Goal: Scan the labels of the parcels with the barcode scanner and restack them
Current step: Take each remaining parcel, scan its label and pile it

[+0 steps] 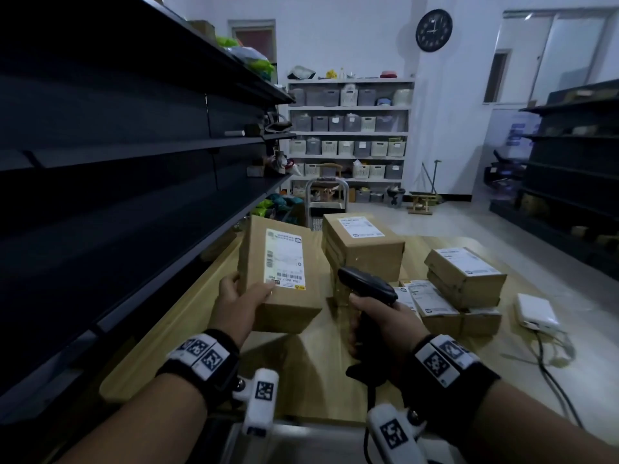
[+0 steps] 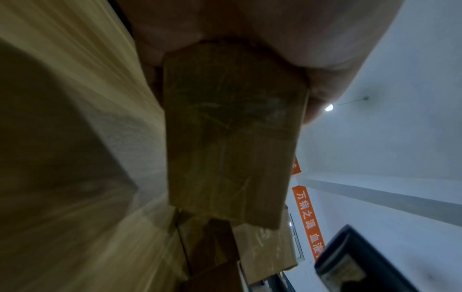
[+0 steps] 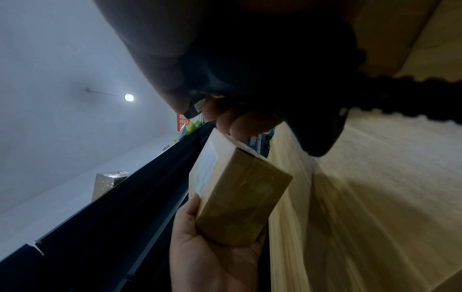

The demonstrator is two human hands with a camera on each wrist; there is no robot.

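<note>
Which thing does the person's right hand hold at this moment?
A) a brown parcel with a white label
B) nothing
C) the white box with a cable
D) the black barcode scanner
D: the right hand grips the black barcode scanner, while the left hand holds the labelled parcel.

Wooden table (image 1: 187,333): parcel stacks (image 1: 365,249), white device (image 1: 536,311), cable (image 1: 552,376).

left wrist: black strap (image 1: 201,358), white blocks printed with black square codes | right wrist: matching black strap (image 1: 445,363), same coded blocks | under each wrist: white camera pod (image 1: 261,400), one code | forearms: bare, sleeveless
</note>
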